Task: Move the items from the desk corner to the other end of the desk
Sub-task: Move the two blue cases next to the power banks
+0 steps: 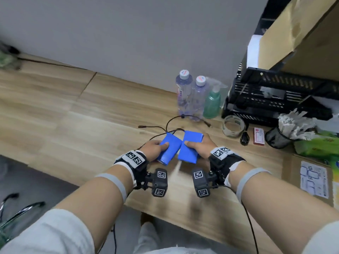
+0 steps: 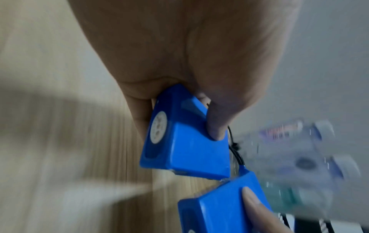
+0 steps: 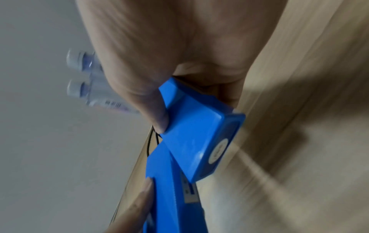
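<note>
My left hand point(image 1: 156, 146) grips a blue battery pack point(image 1: 169, 149) with the thumb on top; in the left wrist view the same pack point(image 2: 191, 149) sits between thumb and fingers. My right hand point(image 1: 199, 145) grips a second blue battery pack point(image 1: 190, 146), seen close in the right wrist view point(image 3: 195, 141). Both packs are held side by side just above the wooden desk point(image 1: 73, 116), nearly touching. Thin black wires point(image 1: 170, 123) trail from their far ends over the desk. The other pack shows at the bottom of each wrist view point(image 2: 219, 209) point(image 3: 169, 181).
Against the wall stand two clear water bottles point(image 1: 190, 94) and a green spray bottle point(image 1: 212, 101). At the right are black plastic trays point(image 1: 275, 96), a tape roll point(image 1: 233, 125), a red-white small box point(image 1: 259, 136), a mesh cup point(image 1: 278, 137), a green packet point(image 1: 317, 143) and cardboard boxes point(image 1: 308, 178).
</note>
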`<state>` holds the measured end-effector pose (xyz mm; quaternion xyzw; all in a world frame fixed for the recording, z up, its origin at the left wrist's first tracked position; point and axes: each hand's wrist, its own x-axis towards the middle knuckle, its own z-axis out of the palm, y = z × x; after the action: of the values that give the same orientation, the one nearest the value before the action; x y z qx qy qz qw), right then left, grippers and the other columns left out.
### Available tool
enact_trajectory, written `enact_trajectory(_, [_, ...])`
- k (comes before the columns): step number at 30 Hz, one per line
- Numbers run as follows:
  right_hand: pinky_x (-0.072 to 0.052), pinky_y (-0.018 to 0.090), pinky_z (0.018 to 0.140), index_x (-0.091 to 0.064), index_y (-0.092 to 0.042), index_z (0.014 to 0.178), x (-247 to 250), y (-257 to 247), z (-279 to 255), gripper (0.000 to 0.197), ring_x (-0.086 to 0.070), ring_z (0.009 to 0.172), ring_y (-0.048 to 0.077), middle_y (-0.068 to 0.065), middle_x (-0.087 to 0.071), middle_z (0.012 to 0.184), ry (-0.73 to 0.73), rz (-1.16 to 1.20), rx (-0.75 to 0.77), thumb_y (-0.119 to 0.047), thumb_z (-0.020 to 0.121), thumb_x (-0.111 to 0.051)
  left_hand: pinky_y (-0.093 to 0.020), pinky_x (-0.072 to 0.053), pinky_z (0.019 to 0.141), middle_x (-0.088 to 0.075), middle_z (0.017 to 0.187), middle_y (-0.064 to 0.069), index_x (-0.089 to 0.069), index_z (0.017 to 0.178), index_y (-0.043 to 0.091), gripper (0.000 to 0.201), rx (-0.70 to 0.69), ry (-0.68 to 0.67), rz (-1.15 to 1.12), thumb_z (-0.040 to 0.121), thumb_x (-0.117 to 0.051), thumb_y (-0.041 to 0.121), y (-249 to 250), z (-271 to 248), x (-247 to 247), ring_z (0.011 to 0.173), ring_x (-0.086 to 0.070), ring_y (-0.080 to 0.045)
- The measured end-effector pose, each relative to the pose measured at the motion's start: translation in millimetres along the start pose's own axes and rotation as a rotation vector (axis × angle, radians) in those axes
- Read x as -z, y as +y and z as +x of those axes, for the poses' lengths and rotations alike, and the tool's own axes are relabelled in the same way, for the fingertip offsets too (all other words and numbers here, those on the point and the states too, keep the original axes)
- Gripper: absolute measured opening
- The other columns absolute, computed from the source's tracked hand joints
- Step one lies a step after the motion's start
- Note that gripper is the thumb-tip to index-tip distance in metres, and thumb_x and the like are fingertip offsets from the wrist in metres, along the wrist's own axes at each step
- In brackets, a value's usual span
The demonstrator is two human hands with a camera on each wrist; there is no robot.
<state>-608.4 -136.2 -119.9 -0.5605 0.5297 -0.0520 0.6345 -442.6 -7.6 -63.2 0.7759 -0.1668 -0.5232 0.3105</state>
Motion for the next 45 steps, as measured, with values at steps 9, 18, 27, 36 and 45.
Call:
enact_trajectory(9, [-0.058, 0.056, 0.082, -0.044, -0.016, 0.120, -121.3, -69.7, -34.8, 0.096, -0.068, 0.099, 0.030, 0.008, -0.065, 0.113, 0.048, 0.090, 0.054, -0.046, 0.038, -0.085, -0.036, -0.056, 0.069, -0.069, 0.094, -0.013, -0.064, 0.111, 0.006, 0.029, -0.005, 0.069, -0.445, 0.094, -0.069, 0.029, -23.7, -25.9, 130.9, 0.071, -0.065, -0.024])
enact_trajectory(18, [-0.060, 0.054, 0.075, -0.054, -0.017, 0.115, -295.6, -172.0, -44.5, 0.084, -0.071, 0.096, 0.030, 0.011, -0.069, 0.112, 0.042, 0.064, 0.146, -0.047, 0.043, -0.084, -0.036, -0.058, 0.067, -0.071, 0.093, -0.013, -0.067, 0.111, 0.006, 0.038, -0.181, 0.156, -0.657, 0.088, -0.075, 0.036, -78.6, -63.9, 346.5, 0.076, -0.066, -0.024])
enact_trajectory(27, [-0.059, 0.043, 0.058, -0.046, -0.015, 0.128, -479.3, -265.5, -24.1, 0.075, -0.070, 0.093, 0.032, 0.014, -0.065, 0.117, -0.104, 0.091, 0.195, -0.040, 0.067, -0.081, -0.037, -0.059, 0.072, -0.074, 0.089, -0.015, -0.065, 0.110, 0.004, 0.042, -0.275, 0.357, -0.841, 0.085, -0.079, 0.035, -127.8, -95.7, 516.6, 0.087, -0.072, -0.025])
enact_trajectory(36, [-0.058, 0.042, 0.057, -0.043, -0.016, 0.129, -647.8, -337.1, 41.4, 0.065, -0.067, 0.099, 0.032, 0.014, -0.061, 0.121, -0.245, 0.066, 0.167, -0.032, 0.077, -0.079, -0.039, -0.059, 0.073, -0.073, 0.113, -0.016, -0.063, 0.122, 0.009, 0.057, -0.268, 0.486, -0.728, 0.075, -0.088, 0.030, -162.2, -78.3, 664.0, 0.091, -0.075, -0.025])
enact_trajectory(45, [-0.060, 0.047, 0.061, -0.044, -0.014, 0.128, -825.6, -425.4, 112.1, 0.064, -0.068, 0.094, 0.034, 0.016, -0.063, 0.116, -0.356, 0.018, 0.167, -0.034, 0.076, -0.075, -0.041, -0.061, 0.073, -0.070, 0.117, -0.012, -0.055, 0.130, 0.025, 0.064, -0.219, 0.600, -0.660, 0.075, -0.088, 0.021, -165.5, -30.9, 843.7, 0.099, -0.074, -0.033])
